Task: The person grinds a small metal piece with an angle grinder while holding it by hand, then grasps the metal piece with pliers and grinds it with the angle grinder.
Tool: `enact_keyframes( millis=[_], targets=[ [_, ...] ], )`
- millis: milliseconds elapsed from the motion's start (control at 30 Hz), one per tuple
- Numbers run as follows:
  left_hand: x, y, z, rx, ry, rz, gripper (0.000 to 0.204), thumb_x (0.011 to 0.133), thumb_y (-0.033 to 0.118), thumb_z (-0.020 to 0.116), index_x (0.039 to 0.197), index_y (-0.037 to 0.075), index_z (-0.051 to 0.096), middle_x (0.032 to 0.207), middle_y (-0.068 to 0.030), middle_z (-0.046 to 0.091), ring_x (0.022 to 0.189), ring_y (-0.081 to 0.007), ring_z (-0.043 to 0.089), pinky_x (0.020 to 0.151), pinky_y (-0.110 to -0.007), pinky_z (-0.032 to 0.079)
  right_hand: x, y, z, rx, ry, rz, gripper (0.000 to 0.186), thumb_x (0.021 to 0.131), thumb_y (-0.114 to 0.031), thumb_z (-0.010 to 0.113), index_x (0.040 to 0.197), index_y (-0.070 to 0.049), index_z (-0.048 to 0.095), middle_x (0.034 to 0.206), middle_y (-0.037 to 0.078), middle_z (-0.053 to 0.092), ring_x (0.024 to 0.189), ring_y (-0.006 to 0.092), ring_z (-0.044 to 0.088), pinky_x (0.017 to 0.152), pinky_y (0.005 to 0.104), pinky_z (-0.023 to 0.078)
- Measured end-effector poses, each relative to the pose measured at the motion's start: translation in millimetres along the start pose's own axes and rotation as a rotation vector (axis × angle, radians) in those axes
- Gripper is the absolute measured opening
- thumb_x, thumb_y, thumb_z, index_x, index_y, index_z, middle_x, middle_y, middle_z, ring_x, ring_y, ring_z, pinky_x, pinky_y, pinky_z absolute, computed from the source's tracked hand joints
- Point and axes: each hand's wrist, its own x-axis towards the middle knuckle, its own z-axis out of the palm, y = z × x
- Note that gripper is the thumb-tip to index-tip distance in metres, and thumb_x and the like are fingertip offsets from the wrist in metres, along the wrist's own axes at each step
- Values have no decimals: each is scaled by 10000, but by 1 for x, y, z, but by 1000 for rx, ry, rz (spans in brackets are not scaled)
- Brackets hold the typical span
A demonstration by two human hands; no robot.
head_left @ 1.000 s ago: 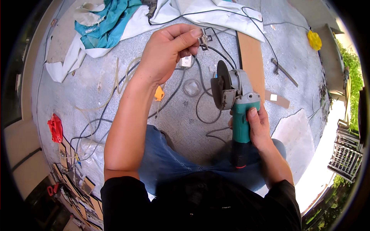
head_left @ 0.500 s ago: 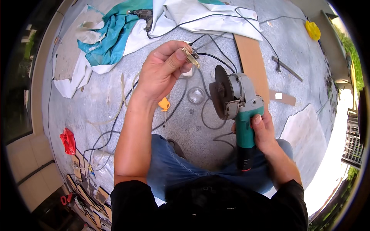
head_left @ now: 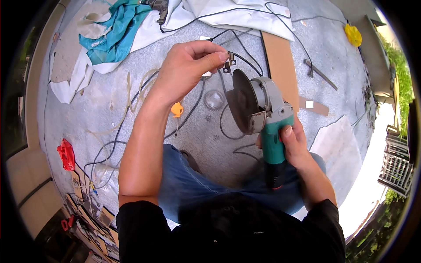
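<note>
Pinches a small metal bracket between thumb and fingers of the left hand, out at the fingertips rather than inside the palm. Leaves 2 small angular parts of the bracket exposed, just right of and below the thumb tip. Curls the remaining fingers inward, largely hidden behind the thumb.

Grips a green-and-grey angle grinder in the right hand, closed around the green body, with the thumb on the right side and fingertips just visible at the left. Points the grey head away from the body, dark cutting disc turned toward the left. Holds the bracket just above the upper edge of the disc; cannot tell whether touching or slightly apart.

Rests blue jeans below and behind the grinder. Has, on the grey floor ahead, a clear round dish-like piece, a thin tool with an orange handle near the left forearm, and a long brown board beyond the grinder. Farther off, faces a power drill on white sheeting, beside teal cloth.
</note>
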Motion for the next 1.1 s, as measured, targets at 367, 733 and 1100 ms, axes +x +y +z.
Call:
enact_keyframes(
  millis=[367, 733, 1100],
  targets=[
    [-5, 6, 7, 198, 33, 6, 234, 937, 201, 763, 1026, -15, 777, 870, -40, 739, 829, -111, 650, 789, -270, 520, 3, 6, 4, -16, -1, -12, 790, 1013, -463, 625, 1589, -58, 265, 1230, 97, 629, 959, 175, 664, 819, 331, 561],
    [0, -3, 7, 94, 153, 51, 225, 924, 212, 757, 993, -2, 776, 836, -37, 735, 777, -103, 655, 739, -264, 515, 4, 16, 5, -96, 107, -81, 705, 1015, -605, 548, 1399, -22, 452, 1092, 166, 683, 797, 258, 724, 703, 377, 607],
    [-8, 5, 23, 80, 108, 13, 248, 930, 228, 757, 990, -13, 770, 836, -39, 724, 782, -117, 664, 758, -270, 527, 2, 19, -4, -34, 54, -37, 751, 1032, -458, 613, 1593, -71, 297, 1317, 99, 625, 1089, 179, 642, 890, 339, 556]
  ],
)
